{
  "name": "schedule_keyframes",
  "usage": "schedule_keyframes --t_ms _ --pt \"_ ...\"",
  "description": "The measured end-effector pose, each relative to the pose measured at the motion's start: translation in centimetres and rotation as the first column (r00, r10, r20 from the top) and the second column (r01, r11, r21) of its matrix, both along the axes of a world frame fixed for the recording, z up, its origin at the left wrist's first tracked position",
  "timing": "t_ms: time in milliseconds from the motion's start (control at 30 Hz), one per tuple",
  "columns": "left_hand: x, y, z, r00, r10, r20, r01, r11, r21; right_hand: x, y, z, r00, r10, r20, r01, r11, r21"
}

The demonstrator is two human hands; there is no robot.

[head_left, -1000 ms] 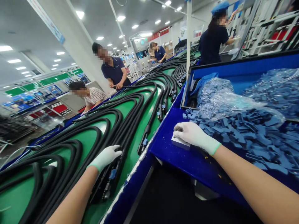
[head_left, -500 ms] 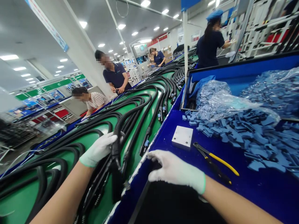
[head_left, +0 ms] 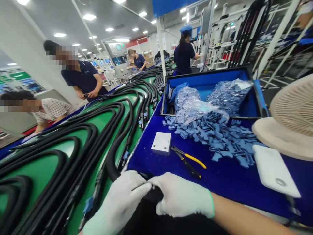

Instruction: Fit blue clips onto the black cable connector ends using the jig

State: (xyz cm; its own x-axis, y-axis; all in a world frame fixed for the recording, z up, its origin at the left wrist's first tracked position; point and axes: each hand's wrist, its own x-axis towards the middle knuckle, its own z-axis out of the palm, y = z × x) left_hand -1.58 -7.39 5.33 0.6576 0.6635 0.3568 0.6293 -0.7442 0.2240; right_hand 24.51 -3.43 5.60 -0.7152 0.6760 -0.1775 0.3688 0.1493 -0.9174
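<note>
Gripping a black ribbed hose (head_left: pixel 154 193) at the near edge of the blue-topped bench (head_left: pixel 227 192), the white-gloved left hand (head_left: pixel 117 202) and white-gloved right hand (head_left: pixel 182 195) now sit closed together, no longer apart as in the earlier frame. Yellow-handled pliers (head_left: pixel 193 159) and a white square plate (head_left: pixel 161 143) lie just beyond.

My left hand (head_left: pixel 117 202) and right hand (head_left: pixel 182 195) hide where the black cable (head_left: pixel 111 163) ends; the fan (head_left: pixel 293 114) runs off the right edge.
</note>
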Motion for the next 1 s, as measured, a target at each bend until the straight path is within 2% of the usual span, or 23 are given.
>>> schedule_keyframes --t_ms 33,100,167,233,267,333,367,433,500,533,633,700,867,1000 --pt "0.9 0.1 -0.7 0.999 0.005 0.051 -0.003 0.999 -0.054 1.0 0.2 0.4 0.999 0.009 0.044 -0.011 0.999 0.045" --pt "2.3 0.6 -1.4 0.976 0.164 0.141 -0.136 0.972 -0.192 2.9 0.8 0.6 0.983 -0.095 0.156 0.066 0.981 0.184" --pt "3.3 1.5 -1.3 0.907 0.387 0.167 -0.314 0.884 -0.346 4.4 1.5 -0.3 0.873 -0.367 0.321 0.213 0.879 0.426" --pt "4.2 2.7 -0.6 0.81 0.561 0.173 -0.432 0.768 -0.472 5.3 2.1 -1.9 0.73 -0.504 0.462 0.164 0.785 0.597" --pt "4.7 3.3 -0.1 0.764 0.619 0.181 -0.454 0.715 -0.531 5.5 2.4 -2.8 0.693 -0.518 0.501 0.113 0.765 0.634" --pt "5.4 4.4 0.9 0.687 0.698 0.203 -0.439 0.621 -0.65 5.6 2.9 -4.1 0.695 -0.529 0.486 0.105 0.744 0.66" --pt "5.7 4.9 1.4 0.655 0.724 0.216 -0.413 0.583 -0.7 5.6 3.1 -4.4 0.711 -0.544 0.445 0.162 0.744 0.649" --pt "6.1 5.7 2.1 0.617 0.745 0.254 -0.344 0.545 -0.765 5.7 3.5 -4.3 0.761 -0.556 0.335 0.318 0.769 0.554" --pt "6.3 6.2 2.6 0.603 0.741 0.294 -0.284 0.545 -0.789 5.7 3.5 -3.3 0.817 -0.533 0.221 0.415 0.809 0.417" --pt "6.4 6.4 2.8 0.599 0.737 0.313 -0.265 0.551 -0.791 5.7 3.4 -2.6 0.851 -0.504 0.151 0.425 0.828 0.367" --pt "6.6 6.7 3.5 0.594 0.727 0.345 -0.224 0.561 -0.797 5.1 2.6 -0.6 0.947 -0.315 -0.054 0.316 0.895 0.315" --pt "6.8 6.8 3.9 0.599 0.724 0.342 -0.218 0.559 -0.8 4.5 2.2 0.5 0.973 -0.187 -0.137 0.223 0.919 0.326" --pt "7.3 6.7 4.5 0.655 0.688 0.313 -0.246 0.586 -0.772 3.7 2.3 1.5 0.977 -0.114 -0.182 0.182 0.891 0.417" --pt "7.3 6.3 4.0 0.707 0.652 0.273 -0.314 0.635 -0.706 4.1 2.5 0.7 0.974 -0.07 -0.215 0.166 0.865 0.473"
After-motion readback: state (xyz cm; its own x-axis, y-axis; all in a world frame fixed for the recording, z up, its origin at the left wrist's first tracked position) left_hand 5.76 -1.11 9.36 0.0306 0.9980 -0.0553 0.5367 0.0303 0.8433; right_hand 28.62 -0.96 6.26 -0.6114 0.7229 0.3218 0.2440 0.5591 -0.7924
